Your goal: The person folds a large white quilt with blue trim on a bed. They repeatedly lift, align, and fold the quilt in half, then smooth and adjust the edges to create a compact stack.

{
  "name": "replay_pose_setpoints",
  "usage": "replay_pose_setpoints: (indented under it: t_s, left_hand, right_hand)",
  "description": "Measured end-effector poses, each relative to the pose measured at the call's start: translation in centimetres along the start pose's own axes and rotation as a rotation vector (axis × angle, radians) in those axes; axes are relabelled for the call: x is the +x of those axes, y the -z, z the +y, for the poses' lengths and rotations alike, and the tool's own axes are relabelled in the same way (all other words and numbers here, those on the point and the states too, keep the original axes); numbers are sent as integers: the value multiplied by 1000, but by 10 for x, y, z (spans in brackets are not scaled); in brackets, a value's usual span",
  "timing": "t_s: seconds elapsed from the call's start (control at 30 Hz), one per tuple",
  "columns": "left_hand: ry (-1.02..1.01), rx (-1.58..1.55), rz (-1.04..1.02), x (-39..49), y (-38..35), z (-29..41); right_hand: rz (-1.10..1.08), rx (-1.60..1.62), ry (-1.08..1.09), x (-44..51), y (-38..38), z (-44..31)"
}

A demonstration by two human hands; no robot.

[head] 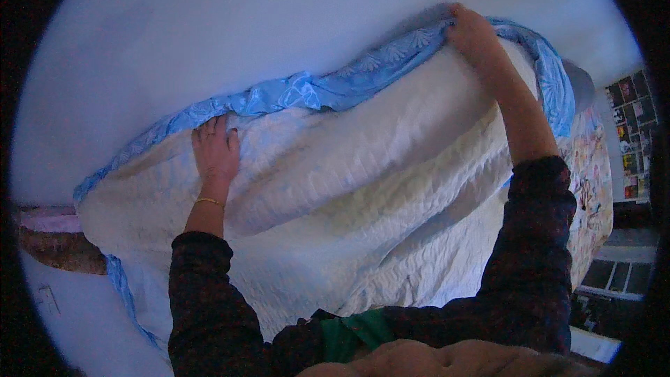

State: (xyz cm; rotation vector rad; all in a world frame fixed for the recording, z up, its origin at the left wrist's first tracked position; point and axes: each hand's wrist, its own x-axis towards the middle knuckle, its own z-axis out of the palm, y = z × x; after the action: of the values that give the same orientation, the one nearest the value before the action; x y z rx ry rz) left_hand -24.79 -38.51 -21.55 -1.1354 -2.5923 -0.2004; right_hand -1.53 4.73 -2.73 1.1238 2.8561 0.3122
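Note:
A quilted cream mattress cover (324, 178) spreads in folds before me, bordered along its far side by a shiny blue patterned fabric edge (366, 76). My left hand (215, 152) lies palm down on the cream cloth, fingers slightly apart, its fingertips touching the blue edge. Higher up and to the right, my right hand (468, 29) pinches the blue edge beside the white wall. More blue fabric (555, 84) curves down at the right corner. What lies beneath the cloth is hidden.
A pale wall (235, 21) rises directly behind the blue edge. Patterned bedding (589, 183) lies at the right, with a panel of small pictures (631, 131) beyond it. A brown object (60, 251) and pink cloth (49, 220) show at the far left.

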Motion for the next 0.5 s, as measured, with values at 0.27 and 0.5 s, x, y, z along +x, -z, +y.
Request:
replay_pose_setpoints:
  t_s: [0.27, 0.5]
  left_hand:
    - [-20, -14, 25, -3, -14, -1]
    - [-95, 18, 132, -5, -17, -4]
  right_hand:
    - [-163, -345, 119, 3, -34, -84]
    - [729, 178, 201, -72, -13, 42]
